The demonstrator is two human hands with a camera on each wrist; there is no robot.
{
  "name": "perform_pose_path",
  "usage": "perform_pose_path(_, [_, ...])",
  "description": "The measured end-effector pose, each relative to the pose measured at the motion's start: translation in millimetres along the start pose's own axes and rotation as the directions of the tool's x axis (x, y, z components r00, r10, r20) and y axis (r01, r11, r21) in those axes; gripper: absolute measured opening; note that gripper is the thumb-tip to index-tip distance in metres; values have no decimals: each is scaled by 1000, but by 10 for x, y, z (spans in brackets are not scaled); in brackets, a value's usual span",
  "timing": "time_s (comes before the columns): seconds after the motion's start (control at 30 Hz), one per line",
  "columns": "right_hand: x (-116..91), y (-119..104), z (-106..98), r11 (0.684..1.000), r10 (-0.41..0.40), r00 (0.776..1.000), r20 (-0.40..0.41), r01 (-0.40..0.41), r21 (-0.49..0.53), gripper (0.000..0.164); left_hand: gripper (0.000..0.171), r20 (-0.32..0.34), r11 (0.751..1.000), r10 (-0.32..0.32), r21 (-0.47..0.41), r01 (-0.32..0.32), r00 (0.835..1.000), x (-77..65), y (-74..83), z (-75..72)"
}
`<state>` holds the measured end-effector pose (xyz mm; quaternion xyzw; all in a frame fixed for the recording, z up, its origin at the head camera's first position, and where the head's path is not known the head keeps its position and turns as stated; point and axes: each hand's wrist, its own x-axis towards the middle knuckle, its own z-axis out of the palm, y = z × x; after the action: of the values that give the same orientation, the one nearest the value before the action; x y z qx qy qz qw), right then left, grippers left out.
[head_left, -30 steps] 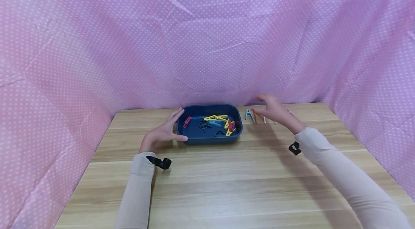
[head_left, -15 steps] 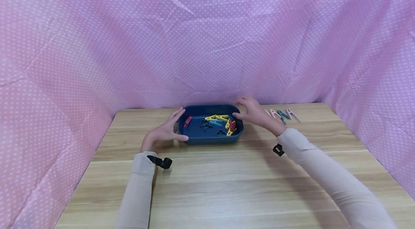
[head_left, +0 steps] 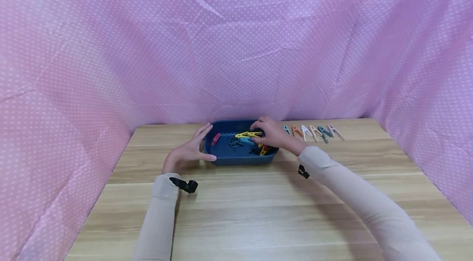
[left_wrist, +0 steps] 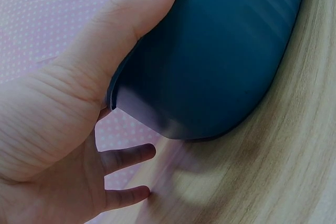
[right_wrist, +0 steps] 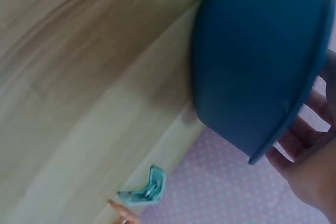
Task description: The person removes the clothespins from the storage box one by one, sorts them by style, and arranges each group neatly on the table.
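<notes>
A dark blue basin (head_left: 240, 161) stands near the table's far edge. My left hand (head_left: 189, 149) spans its left end, thumb on the front corner of the rim and straight fingers at the back corner; two lower fingers (left_wrist: 128, 157) stretch clear of the wall in the left wrist view. My right hand (head_left: 272, 133) reaches over the right end, fingers loosely bent above the clothespins inside. These include yellow clothespins (head_left: 254, 134), a light blue clothespin (head_left: 247, 141) and a red clothespin (head_left: 216, 139). A dark round-ended piece (head_left: 234, 142) lies among them. My right hand hides some contents.
Right of the basin, several clothespins lie in a row: an aqua one (head_left: 286, 129), an orange one (head_left: 297, 131), a white one (head_left: 305, 132), a peach one (head_left: 315, 132), a teal one (head_left: 324, 132) and a lilac one (head_left: 335, 132). A pink dotted cloth (head_left: 236, 68) hangs behind the table.
My right hand has moved left from above the row of clothespins, past the basin's right rim, and into the basin. The left hand stays at the basin's left end.
</notes>
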<state>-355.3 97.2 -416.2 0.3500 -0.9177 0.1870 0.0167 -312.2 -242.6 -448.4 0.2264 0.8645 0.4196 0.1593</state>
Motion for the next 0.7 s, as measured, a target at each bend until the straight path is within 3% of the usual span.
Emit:
perform_pose_path(0.3, [98,32,150,997,-2,996,94,10,-83,37,117,-3,1000,-2,4,2,1000,7,-4,18])
perform_pose_path(0.7, [99,48,266,973,-103,994,34,108,-203,33,118,-9,1000,-15,-15,15,1000,-5,8,5])
